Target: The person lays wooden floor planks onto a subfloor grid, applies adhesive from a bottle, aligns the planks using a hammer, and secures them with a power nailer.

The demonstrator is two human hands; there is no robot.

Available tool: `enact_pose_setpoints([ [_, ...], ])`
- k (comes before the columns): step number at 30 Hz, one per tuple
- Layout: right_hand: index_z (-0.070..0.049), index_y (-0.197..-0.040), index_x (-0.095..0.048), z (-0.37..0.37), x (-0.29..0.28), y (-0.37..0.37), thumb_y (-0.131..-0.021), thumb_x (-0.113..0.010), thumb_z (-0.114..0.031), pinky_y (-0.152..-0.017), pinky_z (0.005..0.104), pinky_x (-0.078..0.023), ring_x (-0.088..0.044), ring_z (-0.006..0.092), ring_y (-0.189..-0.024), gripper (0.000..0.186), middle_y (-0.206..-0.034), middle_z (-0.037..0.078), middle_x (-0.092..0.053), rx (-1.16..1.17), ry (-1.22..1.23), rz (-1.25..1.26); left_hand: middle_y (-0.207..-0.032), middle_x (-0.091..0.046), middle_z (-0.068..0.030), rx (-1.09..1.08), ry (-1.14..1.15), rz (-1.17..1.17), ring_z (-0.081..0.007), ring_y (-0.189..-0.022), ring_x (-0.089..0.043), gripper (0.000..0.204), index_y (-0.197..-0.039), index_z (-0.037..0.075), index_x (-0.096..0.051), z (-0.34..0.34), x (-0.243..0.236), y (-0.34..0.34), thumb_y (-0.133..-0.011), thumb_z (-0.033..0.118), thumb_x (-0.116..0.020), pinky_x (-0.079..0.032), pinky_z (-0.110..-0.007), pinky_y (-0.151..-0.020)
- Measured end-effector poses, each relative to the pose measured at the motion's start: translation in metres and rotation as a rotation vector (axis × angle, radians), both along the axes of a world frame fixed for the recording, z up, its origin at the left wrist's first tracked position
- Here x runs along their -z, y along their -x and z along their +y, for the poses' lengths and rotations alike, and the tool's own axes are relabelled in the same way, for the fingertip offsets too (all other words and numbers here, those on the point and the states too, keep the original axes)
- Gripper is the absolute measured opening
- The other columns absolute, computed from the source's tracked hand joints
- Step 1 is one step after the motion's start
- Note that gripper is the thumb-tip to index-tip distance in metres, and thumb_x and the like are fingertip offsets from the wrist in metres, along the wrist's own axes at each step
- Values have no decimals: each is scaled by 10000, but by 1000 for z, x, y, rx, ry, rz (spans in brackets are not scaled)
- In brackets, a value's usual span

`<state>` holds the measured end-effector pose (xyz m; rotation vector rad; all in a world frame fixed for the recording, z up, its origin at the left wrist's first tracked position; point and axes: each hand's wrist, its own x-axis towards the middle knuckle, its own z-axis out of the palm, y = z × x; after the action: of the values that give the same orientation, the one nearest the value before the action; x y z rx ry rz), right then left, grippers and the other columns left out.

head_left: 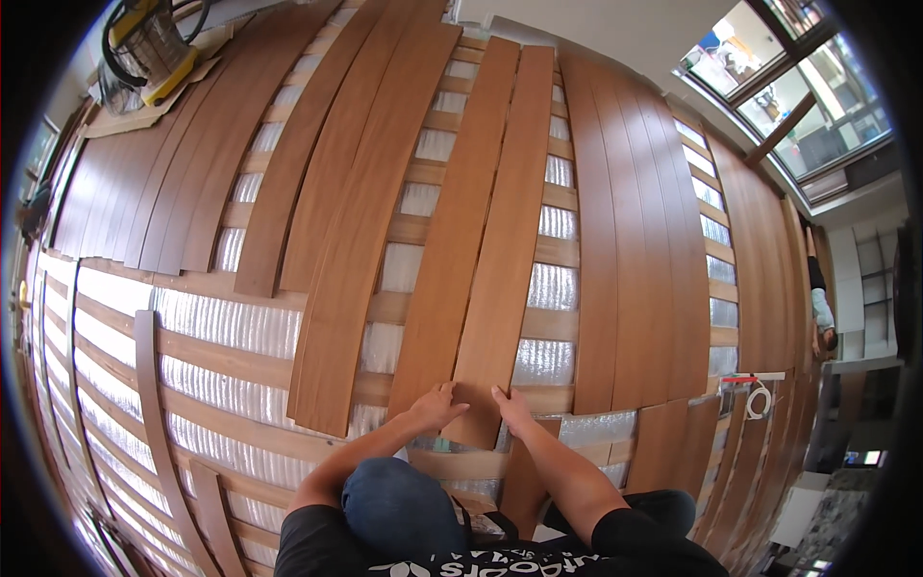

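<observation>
Room under renovation: loose floorboards, exposed battens, silver foil.

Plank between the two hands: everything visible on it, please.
The plank is long, narrow and reddish-brown, apparently wood, with a smooth face. It seems to lie flat, running away from the person across paler battens. At its near end, the left hand is at its left edge and the right hand at its right. A dark gap separates it from the neighbouring board on its left.

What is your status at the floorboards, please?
Left hand and right hand at the near end of a brown plank, one by each long edge. Plank spanning wooden battens. Neighbouring plank close along its left side.
</observation>
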<state>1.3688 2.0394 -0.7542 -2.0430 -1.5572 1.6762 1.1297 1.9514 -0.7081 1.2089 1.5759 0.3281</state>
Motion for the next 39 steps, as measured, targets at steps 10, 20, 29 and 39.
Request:
enact_pose_setpoints([
  [10, 31, -1241, -582, -23, -128, 59, -983, -703, -246, -890, 311, -517, -639, 169, -1011, 397, -1145, 103, -685, 143, -278, 424, -962, -679, -113, -719, 41, -729, -128, -830, -618, 556, -1251, -67, -591, 27, -56, 6, -960, 391, -709, -533, -312, -670],
  [20, 40, -1165, -630, -82, -144, 89, -948, -736, -226, -858, 331, -530, -660, 193, -952, 359, -1051, 121, -709, 135, -317, 376, -1073, -713, -268, -598, -171, -251, -345, -1024, -704, 570, -1132, -93, -621, -30, -94, 38, -873, 386, -790, -555, -418, -869],
  [29, 31, -1112, -635, -80, -95, 92, -921, -767, -287, -833, 363, -538, -678, 232, -943, 394, -1021, 150, -713, 84, -351, 340, -1066, -703, -287, -638, -226, -202, -393, -1027, -692, 556, -1131, -85, -609, -35, -59, 46, -877, 377, -784, -541, -437, -881],
  [39, 32, -1153, -633, -81, -64, 79, -944, -710, -306, -858, 418, -532, -667, 351, -949, 405, -1053, 242, -662, -507, -497, -90, -1179, -625, -305, -393, -144, 485, -478, -1043, -639, 603, -1337, 24, -519, -63, -38, 123, -973, 499, -599, -541, -530, -874],
])
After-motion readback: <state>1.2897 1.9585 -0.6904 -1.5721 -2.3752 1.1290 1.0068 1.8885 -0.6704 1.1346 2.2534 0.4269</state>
